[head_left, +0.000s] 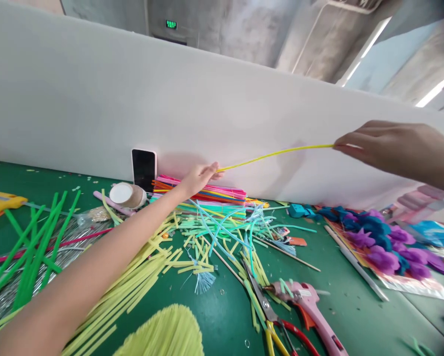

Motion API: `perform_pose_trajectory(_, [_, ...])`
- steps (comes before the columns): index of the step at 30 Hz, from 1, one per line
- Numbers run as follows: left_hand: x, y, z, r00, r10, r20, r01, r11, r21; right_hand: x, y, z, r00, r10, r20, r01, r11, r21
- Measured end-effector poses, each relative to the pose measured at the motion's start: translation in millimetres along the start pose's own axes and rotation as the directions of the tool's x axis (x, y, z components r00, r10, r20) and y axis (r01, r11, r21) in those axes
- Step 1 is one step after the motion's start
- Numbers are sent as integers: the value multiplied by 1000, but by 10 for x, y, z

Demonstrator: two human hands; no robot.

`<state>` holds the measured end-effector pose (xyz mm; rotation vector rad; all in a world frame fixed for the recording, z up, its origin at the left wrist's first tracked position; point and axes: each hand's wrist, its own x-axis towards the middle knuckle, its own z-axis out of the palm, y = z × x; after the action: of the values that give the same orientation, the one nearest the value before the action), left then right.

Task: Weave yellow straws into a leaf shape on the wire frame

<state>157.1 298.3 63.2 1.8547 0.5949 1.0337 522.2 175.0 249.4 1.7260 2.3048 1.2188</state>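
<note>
A thin yellow pipe cleaner stretches between my two hands in front of the white partition, bowing slightly upward. My left hand pinches its left end, just above a stack of colourful pipe cleaners. At the upper right, my right hand grips the other end between closed fingers. Loose yellow-green strips fan out under my left forearm. A rounded panel of yellow-green strips lies at the bottom edge.
A phone leans on the partition. A pink glue gun lies beside scissors. Purple and blue flowers are at right. Green strips and a yellow glue gun lie left; a tape roll stands near the phone.
</note>
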Motion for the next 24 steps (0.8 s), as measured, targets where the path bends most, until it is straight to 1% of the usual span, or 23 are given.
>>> perform_pose_trajectory(1, [-12,97,-44,999,-35,37,37,998,-55,15,-131,36,999,-45,-3,45,999,-10])
perform_pose_trajectory(2, [-37,196,-100,993,-74,88,82,993,-88,32,-265,78,998,-60,-31,60,998,0])
perform_pose_trajectory(3, [-76,288,-167,976,-133,172,150,984,-93,47,-402,123,996,-71,-46,73,996,43])
perform_pose_trajectory(4, [-126,366,-244,948,-190,256,217,973,-84,57,-546,166,995,-99,-29,102,990,98])
perform_pose_trajectory(5, [-186,425,-331,910,-233,343,269,961,-59,60,-696,206,991,-131,13,128,981,147])
perform_pose_trajectory(6, [-251,459,-425,866,-278,417,303,953,6,58,-854,242,984,-161,71,145,972,185])
perform_pose_trajectory(7, [-318,468,-522,814,-329,479,315,942,113,50,-1016,272,972,-186,144,151,963,222])
perform_pose_trajectory(8, [-385,454,-620,773,-376,512,302,927,225,39,-1178,300,956,-207,208,150,954,261])
perform_pose_trajectory(9, [-449,421,-715,764,-400,507,277,912,302,29,-1336,326,938,-232,259,148,941,305])
perform_pose_trajectory(10, [-510,374,-805,763,-415,496,257,899,356,21,-1483,352,923,-265,280,160,924,347])
perform_pose_trajectory(11, [-568,322,-888,771,-424,475,243,886,395,17,-1616,381,914,-280,292,157,911,381])
perform_pose_trajectory(13, [-674,226,-1023,804,-435,406,233,858,458,23,-1833,446,899,-296,321,135,888,439])
perform_pose_trajectory(14, [-723,193,-1072,811,-449,375,222,830,512,29,-1914,483,896,-296,333,117,877,465])
perform_pose_trajectory(15, [-771,171,-1109,827,-450,337,192,789,584,36,-1977,521,892,-296,341,101,867,489])
perform_pose_trajectory(16, [-818,162,-1132,846,-444,296,150,730,667,40,-2024,559,890,-301,344,93,856,509])
perform_pose_trajectory(18, [-903,168,-1138,898,-386,210,52,569,821,34,-2074,632,880,-322,349,94,838,537])
perform_pose_trajectory(20, [-973,183,-1101,943,-288,166,-33,415,909,7,-2080,699,867,-338,367,93,832,546])
perform_pose_trajectory(22, [-1017,177,-1044,959,-210,189,-115,321,940,-37,-2061,760,857,-334,393,78,838,540])
perform_pose_trajectory(24, [-1032,138,-989,959,-169,229,-179,266,947,-89,-2035,814,850,-323,416,67,849,524])
